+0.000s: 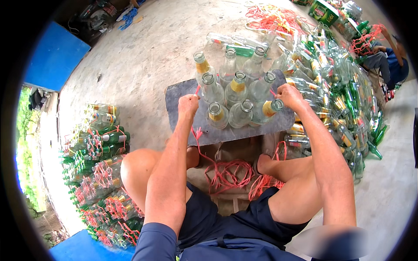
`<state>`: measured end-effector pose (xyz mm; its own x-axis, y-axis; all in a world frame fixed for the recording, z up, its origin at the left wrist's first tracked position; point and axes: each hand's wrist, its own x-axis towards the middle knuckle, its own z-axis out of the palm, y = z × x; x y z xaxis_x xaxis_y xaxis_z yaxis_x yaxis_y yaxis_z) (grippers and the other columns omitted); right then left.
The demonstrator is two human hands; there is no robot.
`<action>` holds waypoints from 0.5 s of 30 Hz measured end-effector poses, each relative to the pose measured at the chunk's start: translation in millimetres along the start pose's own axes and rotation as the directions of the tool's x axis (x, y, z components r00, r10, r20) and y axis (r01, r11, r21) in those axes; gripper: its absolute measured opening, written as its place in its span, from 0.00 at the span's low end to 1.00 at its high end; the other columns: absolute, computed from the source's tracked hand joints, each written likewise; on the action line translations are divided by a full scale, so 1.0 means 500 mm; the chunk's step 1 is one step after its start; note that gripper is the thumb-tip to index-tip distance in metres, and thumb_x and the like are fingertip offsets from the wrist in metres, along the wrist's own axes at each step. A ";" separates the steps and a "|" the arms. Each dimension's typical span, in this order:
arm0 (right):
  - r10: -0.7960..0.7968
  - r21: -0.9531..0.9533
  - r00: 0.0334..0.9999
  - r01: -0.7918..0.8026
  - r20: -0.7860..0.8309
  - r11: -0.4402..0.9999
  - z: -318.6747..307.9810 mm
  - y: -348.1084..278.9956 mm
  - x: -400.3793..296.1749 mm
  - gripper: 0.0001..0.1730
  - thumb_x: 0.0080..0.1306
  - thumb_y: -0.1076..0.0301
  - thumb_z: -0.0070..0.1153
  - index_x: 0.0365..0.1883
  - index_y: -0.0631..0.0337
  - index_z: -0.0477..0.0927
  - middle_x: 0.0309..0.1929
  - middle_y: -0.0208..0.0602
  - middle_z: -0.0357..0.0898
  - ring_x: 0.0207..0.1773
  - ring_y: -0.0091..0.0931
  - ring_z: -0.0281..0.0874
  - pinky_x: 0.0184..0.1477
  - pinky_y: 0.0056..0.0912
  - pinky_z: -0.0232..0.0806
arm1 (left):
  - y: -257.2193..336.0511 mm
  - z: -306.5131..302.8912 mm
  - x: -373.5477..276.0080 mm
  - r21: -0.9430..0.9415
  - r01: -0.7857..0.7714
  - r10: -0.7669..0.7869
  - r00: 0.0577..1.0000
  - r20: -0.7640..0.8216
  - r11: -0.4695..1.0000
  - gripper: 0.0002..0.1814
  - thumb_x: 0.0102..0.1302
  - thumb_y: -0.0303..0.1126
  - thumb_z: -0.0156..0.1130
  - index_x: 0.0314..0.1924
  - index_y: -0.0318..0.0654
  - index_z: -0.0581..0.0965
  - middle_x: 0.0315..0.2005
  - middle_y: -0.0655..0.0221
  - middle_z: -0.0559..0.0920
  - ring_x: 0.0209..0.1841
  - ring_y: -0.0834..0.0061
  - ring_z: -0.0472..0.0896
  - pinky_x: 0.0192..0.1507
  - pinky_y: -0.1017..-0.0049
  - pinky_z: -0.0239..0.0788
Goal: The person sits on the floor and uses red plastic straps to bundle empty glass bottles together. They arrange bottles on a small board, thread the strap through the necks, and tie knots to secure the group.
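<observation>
Several clear glass bottles (240,91) stand upright in a close group on a dark slate-like board (183,114) before me; some have yellow neck labels. At the group's left side my left hand (188,106) is closed on a strand of red plastic twine (197,89), whose frayed tail hangs below the hand. My right hand (289,96), at the group's right side, grips red twine (273,93) too. Between the bottles, bits of red twine show behind the front rows; the rest of its path is hidden. Loose red twine (228,176) lies coiled between my feet under the board.
A large heap of loose bottles (339,98) lies to the right, with a tangle of red twine (274,18) beyond it. Tied bundles of bottles (104,143) are stacked at left. A few bottles (240,50) lie behind the board. Another person (392,62) sits at far right.
</observation>
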<state>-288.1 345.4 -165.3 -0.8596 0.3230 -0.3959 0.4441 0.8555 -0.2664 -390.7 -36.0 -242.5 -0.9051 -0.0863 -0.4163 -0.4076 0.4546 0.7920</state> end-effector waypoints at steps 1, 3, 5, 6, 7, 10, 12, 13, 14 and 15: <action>-0.015 -0.006 1.000 0.015 -0.009 1.000 0.001 -0.006 -0.011 0.14 0.62 0.61 0.60 0.43 0.52 0.90 0.51 0.51 0.87 0.60 0.48 0.82 0.62 0.50 0.73 | -0.005 -0.004 -0.009 0.014 -0.031 0.031 1.000 -0.001 0.999 0.16 0.65 0.39 0.59 0.39 0.36 0.90 0.24 0.60 0.85 0.30 0.69 0.83 0.39 0.67 0.74; -0.048 -0.018 0.998 0.047 -0.028 0.999 0.000 -0.018 -0.035 0.14 0.62 0.61 0.59 0.43 0.51 0.90 0.51 0.51 0.87 0.60 0.48 0.82 0.62 0.51 0.73 | -0.017 -0.008 -0.025 0.043 -0.095 0.095 0.995 -0.003 0.995 0.17 0.65 0.39 0.59 0.38 0.36 0.90 0.26 0.57 0.87 0.33 0.67 0.85 0.41 0.67 0.75; -0.085 -0.004 0.994 0.085 -0.071 0.996 0.009 -0.022 -0.048 0.14 0.63 0.60 0.58 0.44 0.50 0.90 0.51 0.51 0.87 0.60 0.49 0.82 0.62 0.52 0.73 | -0.028 -0.008 -0.039 0.042 -0.100 0.100 0.995 0.006 0.994 0.17 0.66 0.39 0.58 0.38 0.36 0.90 0.28 0.56 0.88 0.35 0.66 0.86 0.43 0.67 0.76; -0.099 0.001 0.991 0.100 -0.095 0.995 0.015 -0.019 -0.053 0.14 0.63 0.60 0.58 0.44 0.50 0.90 0.51 0.51 0.87 0.60 0.50 0.82 0.62 0.52 0.73 | -0.027 -0.005 -0.049 0.039 -0.104 0.103 0.995 0.015 0.994 0.17 0.66 0.39 0.58 0.39 0.36 0.90 0.29 0.56 0.88 0.36 0.66 0.87 0.44 0.67 0.76; -0.099 0.001 0.990 0.100 -0.103 0.995 0.021 -0.017 -0.057 0.14 0.64 0.60 0.58 0.44 0.50 0.90 0.51 0.52 0.86 0.59 0.50 0.81 0.62 0.52 0.73 | -0.025 -0.002 -0.058 0.032 -0.100 0.100 0.995 0.022 0.994 0.17 0.66 0.39 0.58 0.38 0.36 0.90 0.29 0.56 0.88 0.36 0.66 0.87 0.45 0.66 0.76; -0.092 0.012 0.989 0.094 -0.118 0.996 0.032 -0.019 -0.071 0.14 0.65 0.60 0.57 0.44 0.49 0.90 0.51 0.53 0.86 0.59 0.51 0.81 0.62 0.53 0.73 | -0.021 0.003 -0.088 0.003 -0.072 0.072 0.997 0.040 0.997 0.17 0.67 0.38 0.58 0.38 0.36 0.90 0.28 0.56 0.88 0.35 0.65 0.87 0.45 0.65 0.76; -0.077 0.033 0.989 0.082 -0.122 0.996 0.039 -0.029 -0.087 0.14 0.67 0.60 0.57 0.45 0.49 0.89 0.51 0.53 0.86 0.59 0.51 0.81 0.62 0.54 0.73 | -0.024 -0.001 -0.104 -0.026 -0.034 0.036 0.998 0.048 0.999 0.17 0.67 0.38 0.58 0.39 0.36 0.89 0.28 0.56 0.87 0.34 0.66 0.86 0.44 0.65 0.76; -0.072 0.019 0.988 0.075 -0.134 0.997 0.039 -0.036 -0.096 0.13 0.67 0.60 0.57 0.45 0.50 0.89 0.51 0.53 0.86 0.59 0.51 0.81 0.62 0.54 0.73 | -0.033 -0.003 -0.107 -0.023 -0.051 0.052 0.998 0.038 0.998 0.17 0.67 0.39 0.58 0.39 0.36 0.89 0.26 0.57 0.86 0.32 0.66 0.85 0.42 0.65 0.76; -0.067 0.005 0.987 0.069 -0.146 0.998 0.038 -0.042 -0.103 0.13 0.67 0.60 0.57 0.45 0.51 0.89 0.51 0.53 0.86 0.58 0.51 0.82 0.61 0.54 0.73 | -0.044 -0.003 -0.109 -0.020 -0.068 0.069 0.997 0.028 0.997 0.17 0.68 0.39 0.58 0.40 0.36 0.89 0.24 0.58 0.85 0.30 0.66 0.84 0.39 0.65 0.75; -0.054 -0.010 0.986 0.054 -0.157 0.999 0.040 -0.039 -0.111 0.13 0.68 0.61 0.56 0.45 0.51 0.88 0.50 0.53 0.86 0.58 0.52 0.82 0.61 0.54 0.73 | -0.040 -0.001 -0.122 -0.017 -0.085 0.085 0.996 0.027 0.996 0.17 0.68 0.39 0.58 0.40 0.36 0.89 0.23 0.59 0.84 0.28 0.67 0.83 0.37 0.65 0.75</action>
<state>-243.9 302.5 -155.5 -0.9115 0.3354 -0.2380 0.3948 0.8757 -0.2781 -327.2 -40.2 -232.9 -0.9330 -0.0231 -0.3592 -0.3313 0.4456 0.8317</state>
